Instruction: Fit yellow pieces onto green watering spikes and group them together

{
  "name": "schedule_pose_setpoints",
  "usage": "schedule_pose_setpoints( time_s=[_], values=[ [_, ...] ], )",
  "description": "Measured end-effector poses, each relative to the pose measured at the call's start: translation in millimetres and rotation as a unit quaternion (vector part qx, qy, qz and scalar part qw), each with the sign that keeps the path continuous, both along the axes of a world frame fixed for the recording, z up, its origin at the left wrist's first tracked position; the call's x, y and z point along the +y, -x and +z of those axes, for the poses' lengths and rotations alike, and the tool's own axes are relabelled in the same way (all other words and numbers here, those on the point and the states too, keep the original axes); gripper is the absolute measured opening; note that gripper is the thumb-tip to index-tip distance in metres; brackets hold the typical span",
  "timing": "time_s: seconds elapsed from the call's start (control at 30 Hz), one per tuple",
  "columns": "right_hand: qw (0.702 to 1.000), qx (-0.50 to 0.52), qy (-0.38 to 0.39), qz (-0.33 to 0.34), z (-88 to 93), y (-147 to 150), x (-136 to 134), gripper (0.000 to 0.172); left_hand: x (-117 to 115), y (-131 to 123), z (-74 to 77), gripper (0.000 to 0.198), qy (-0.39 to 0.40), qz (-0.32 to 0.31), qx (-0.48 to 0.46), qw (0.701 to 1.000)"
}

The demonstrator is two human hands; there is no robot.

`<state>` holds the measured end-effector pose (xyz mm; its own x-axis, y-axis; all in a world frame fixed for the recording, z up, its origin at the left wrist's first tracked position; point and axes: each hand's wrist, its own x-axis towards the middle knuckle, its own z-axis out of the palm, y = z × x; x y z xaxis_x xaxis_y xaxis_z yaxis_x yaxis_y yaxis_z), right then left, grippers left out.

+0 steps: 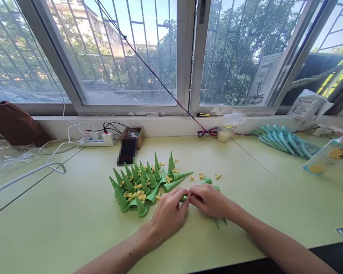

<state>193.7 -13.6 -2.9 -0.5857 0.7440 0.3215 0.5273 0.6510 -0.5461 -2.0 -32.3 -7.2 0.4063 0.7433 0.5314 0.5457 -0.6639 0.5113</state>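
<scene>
My left hand (171, 213) is closed around a green plastic cone (183, 198), of which only a small part shows between the fingers. My right hand (210, 199) pinches at the same spot, its fingertips touching those of the left; what they grip is hidden. To the left, several green cones stand upright or lie tipped in a cluster (143, 182). Small yellow plastic pieces (135, 195) are scattered among them. A few more yellow pieces (218, 176) lie beyond my right hand. More green cones (207, 180) lie around that hand, partly covered by it.
Behind the cones are a pixelated dark object (127, 151), a small cardboard box (139, 139) and a power strip (95, 141) with cables. A jar (224, 133) stands by the window. At right lie teal packets (286, 140) and a clear bottle (328, 156).
</scene>
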Motion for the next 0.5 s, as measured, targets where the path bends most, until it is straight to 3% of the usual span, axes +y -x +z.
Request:
schedule_pose_setpoints(
  time_s=[0.5],
  values=[
    [1.000, 0.006, -0.004, -0.006, 2.4, 0.4, -0.4, 0.030, -1.1, -1.8, 0.0, 0.014, -0.012, -0.003, -0.012, 1.000]
  ],
)
